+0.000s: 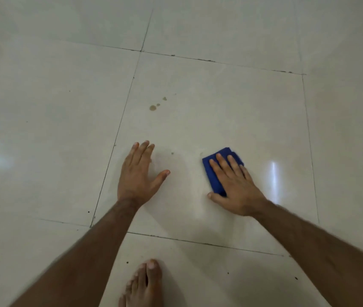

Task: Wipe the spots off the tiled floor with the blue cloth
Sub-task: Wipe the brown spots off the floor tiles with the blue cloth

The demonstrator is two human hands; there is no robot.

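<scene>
A folded blue cloth (215,171) lies flat on a glossy pale floor tile (231,111). My right hand (236,185) presses on the cloth with straight, spread fingers, and its thumb touches the floor beside the cloth's near corner. My left hand (137,176) rests flat on the same tile, fingers straight and thumb spread out, holding nothing. Three brownish spots (153,107) sit in a short line on the tile, well beyond both hands. A small dark speck (172,153) lies between my hands, just past them.
Dark grout lines (114,142) frame the tile. My bare foot (145,284) stands on the near tile at the bottom. Small black specks (296,278) dot the near tiles. Bright reflections (274,178) show to the right of the cloth and at the left edge.
</scene>
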